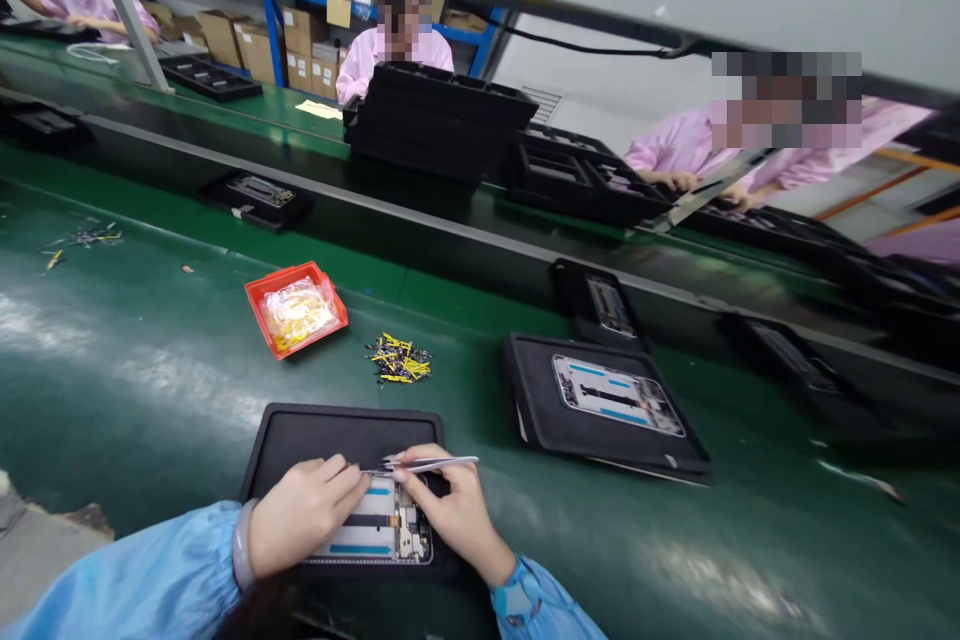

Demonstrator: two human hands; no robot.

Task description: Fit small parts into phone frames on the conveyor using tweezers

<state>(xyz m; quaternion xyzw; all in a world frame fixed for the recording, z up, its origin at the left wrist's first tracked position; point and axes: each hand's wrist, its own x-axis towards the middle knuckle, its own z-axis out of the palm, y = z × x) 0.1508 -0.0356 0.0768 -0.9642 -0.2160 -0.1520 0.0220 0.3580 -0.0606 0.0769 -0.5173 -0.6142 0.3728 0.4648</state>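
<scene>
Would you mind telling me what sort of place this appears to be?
This looks like a factory electronics assembly line, probably for phones: a long green workbench, co-workers in matching pink smocks, and black mats holding phone-like frames.

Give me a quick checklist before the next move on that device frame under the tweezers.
1. Tweezers gripped in right hand: ok.
2. Device frame lying flat on black tray: ok.
3. Tweezer tips on target beside left hand: cannot tell.
4. Loose yellow-and-black parts contained in red bin: not ok, they lie on green bench.
5. Grey band on left wrist: ok.
</scene>
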